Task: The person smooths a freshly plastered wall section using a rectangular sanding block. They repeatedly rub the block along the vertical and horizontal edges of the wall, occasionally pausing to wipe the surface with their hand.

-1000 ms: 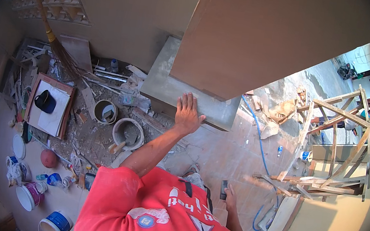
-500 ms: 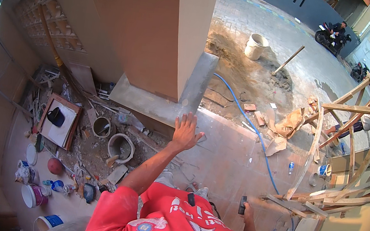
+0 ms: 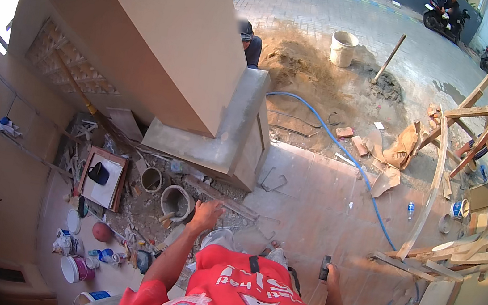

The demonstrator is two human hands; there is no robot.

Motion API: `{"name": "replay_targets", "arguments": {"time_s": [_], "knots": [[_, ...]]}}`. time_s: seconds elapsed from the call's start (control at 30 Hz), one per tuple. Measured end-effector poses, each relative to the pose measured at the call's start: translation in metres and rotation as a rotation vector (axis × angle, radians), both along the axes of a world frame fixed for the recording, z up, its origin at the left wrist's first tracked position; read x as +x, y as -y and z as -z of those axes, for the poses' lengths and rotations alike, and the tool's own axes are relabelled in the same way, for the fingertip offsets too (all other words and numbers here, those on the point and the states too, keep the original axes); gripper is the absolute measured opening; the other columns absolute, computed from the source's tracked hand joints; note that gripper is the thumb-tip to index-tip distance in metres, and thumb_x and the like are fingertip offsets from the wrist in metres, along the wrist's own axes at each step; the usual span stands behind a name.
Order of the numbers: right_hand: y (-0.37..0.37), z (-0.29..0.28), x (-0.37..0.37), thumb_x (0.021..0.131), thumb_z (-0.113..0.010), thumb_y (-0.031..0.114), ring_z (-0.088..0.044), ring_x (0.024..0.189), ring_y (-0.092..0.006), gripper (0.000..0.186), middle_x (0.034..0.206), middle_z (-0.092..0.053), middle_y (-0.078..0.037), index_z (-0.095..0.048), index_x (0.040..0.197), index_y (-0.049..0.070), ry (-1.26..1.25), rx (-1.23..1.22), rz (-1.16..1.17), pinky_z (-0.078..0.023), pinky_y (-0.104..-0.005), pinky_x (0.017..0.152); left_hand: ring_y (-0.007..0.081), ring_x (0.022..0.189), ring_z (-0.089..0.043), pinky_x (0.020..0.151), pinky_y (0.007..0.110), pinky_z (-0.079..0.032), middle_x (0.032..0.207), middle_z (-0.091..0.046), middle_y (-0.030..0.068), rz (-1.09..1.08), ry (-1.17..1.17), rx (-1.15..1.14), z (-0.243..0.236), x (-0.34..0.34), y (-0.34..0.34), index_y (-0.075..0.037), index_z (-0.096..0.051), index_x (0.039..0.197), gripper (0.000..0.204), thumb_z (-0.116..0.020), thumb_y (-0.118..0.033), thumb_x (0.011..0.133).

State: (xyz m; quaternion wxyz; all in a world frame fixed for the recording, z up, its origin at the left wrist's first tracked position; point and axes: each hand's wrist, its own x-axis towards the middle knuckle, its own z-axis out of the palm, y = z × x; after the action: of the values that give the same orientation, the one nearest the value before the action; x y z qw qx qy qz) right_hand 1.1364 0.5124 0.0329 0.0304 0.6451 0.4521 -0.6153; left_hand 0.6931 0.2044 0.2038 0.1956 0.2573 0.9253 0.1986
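My left hand (image 3: 208, 214) is in the air with fingers loosely apart and nothing in it. In the picture it lies just right of a mortar bucket (image 3: 177, 204) and below the grey plastered ledge (image 3: 204, 147) around the pillar base. My right hand (image 3: 334, 276), low at my right side, is closed around a tool with a short dark block-like end (image 3: 325, 268). The rest of that tool is hidden, so its kind cannot be made out.
A pillar (image 3: 167, 35) rises ahead, and a person (image 3: 252, 46) is partly hidden behind it. Rubble, pails and a framed board (image 3: 104, 178) lie left. A blue hose (image 3: 344, 151) crosses the tiles; a wooden frame (image 3: 480, 114) stands right. Beyond are sand (image 3: 294, 63) and a bucket (image 3: 343, 49).
My left hand has come off the ledge top and dropped back toward my body. The view has shifted, and a person now shows behind the pillar. My right hand still grips the tool.
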Motion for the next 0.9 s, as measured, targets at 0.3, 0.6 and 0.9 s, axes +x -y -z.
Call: {"name": "replay_targets", "arguments": {"time_s": [0.3, 0.6, 0.9], "knots": [[-0.017, 0.024, -0.001, 0.083, -0.063, 0.044, -0.060, 0.072, -0.0171, 0.039, 0.091, -0.061, -0.003, -0.061, 0.109, 0.015, -0.033, -0.073, -0.118, -0.050, -0.0334, 0.050, 0.0211, 0.051, -0.061, 0.046, 0.037, -0.047, 0.064, -0.064, 0.0119, -0.725, 0.334, 0.003, 0.063, 0.066, 0.195, 0.007, -0.069, 0.089, 0.030, -0.062, -0.023, 0.092], [-0.079, 0.025, -0.038, 0.078, -0.067, 0.038, -0.063, 0.096, -0.0219, 0.065, 0.119, -0.062, -0.012, -0.055, 0.132, 0.004, 0.074, -0.022, -0.104, -0.052, -0.0356, 0.057, 0.0160, 0.046, -0.055, 0.037, 0.029, -0.044, 0.062, -0.054, 0.0063, -1.093, 0.400, 0.046, 0.061, 0.168, 0.238, 0.007, -0.064, 0.100, 0.050, -0.056, -0.042, 0.096], [-0.033, -0.102, -0.244, 0.075, -0.075, 0.020, -0.061, 0.105, -0.0293, 0.066, 0.118, -0.059, -0.020, -0.056, 0.135, 0.002, -0.499, 0.592, -0.938, -0.049, -0.0374, 0.092, 0.0200, 0.050, -0.062, 0.041, 0.029, -0.045, 0.074, -0.064, 0.0138, -1.269, 0.603, 0.301, 0.091, 0.248, 0.249, 0.004, -0.055, 0.121, 0.046, -0.052, -0.036, 0.098]]}}
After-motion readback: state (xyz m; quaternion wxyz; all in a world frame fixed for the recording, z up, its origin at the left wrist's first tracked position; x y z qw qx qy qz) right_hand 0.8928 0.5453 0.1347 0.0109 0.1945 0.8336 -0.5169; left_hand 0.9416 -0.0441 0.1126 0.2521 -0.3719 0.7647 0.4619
